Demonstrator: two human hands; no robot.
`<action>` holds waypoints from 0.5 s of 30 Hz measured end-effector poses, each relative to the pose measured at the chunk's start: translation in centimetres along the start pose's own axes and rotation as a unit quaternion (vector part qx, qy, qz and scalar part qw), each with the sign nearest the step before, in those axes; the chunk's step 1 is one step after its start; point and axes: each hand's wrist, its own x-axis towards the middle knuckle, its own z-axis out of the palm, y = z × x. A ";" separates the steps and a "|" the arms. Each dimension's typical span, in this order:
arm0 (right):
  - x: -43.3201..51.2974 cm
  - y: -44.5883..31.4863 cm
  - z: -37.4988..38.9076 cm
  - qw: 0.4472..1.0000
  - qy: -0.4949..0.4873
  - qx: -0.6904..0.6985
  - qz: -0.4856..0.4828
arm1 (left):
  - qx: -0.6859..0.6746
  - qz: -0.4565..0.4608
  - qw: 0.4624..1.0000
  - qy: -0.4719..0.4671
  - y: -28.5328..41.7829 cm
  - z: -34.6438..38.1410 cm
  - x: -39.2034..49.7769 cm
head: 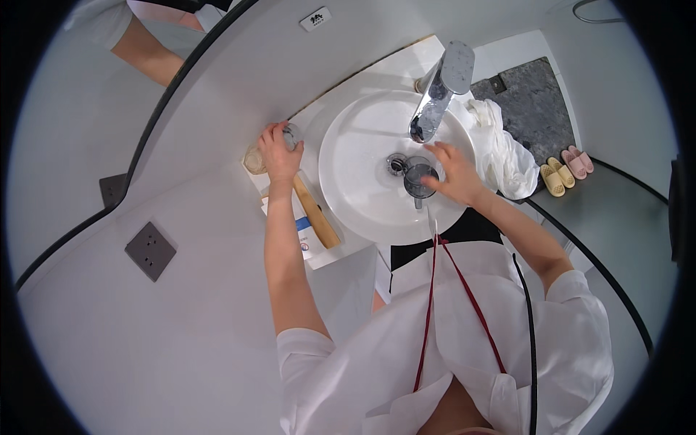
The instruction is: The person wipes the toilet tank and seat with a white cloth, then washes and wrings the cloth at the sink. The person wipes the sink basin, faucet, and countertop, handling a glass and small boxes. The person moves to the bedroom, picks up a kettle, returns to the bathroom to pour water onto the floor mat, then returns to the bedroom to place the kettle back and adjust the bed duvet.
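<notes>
My left hand (281, 155) is at the counter's back left corner, its thumb and fingers around a clear drinking glass (293, 134). A second clear glass (254, 160) stands just left of that hand. A grey see-through mug (418, 187) sits in the round white washbasin (348, 212), beside the drain (397, 163), its handle towards me. My right hand (459, 174) hovers over the basin's right side with fingers spread. Its thumb tip overlaps the mug's rim; whether it touches is unclear. Above the basin leans a chrome faucet (429, 111).
Left of the basin lie a wooden-sided tray (314, 212) and a white-and-blue packet (306, 234). A crumpled white plastic bag (503, 157) hangs at the right. Yellow slippers (553, 179) and pink slippers (577, 162) are beyond it. A dark wall socket (151, 251) is at left.
</notes>
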 end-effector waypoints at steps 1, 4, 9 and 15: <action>-0.3 -0.6 -0.2 0.999 -0.023 -0.023 -0.027 | -0.001 -0.002 1.000 -0.009 -0.3 0.6 -0.1; -0.6 -2.6 0.0 0.992 -0.069 -0.071 -0.083 | 0.004 -0.001 1.000 -0.019 -1.1 2.2 -0.1; 0.0 -2.2 2.5 0.995 -0.059 -0.045 -0.068 | -0.009 -0.028 0.999 -0.031 -1.5 2.9 -0.1; 2.0 0.8 3.8 0.916 -0.044 0.380 0.123 | -0.148 0.008 0.987 0.066 2.1 1.0 -2.0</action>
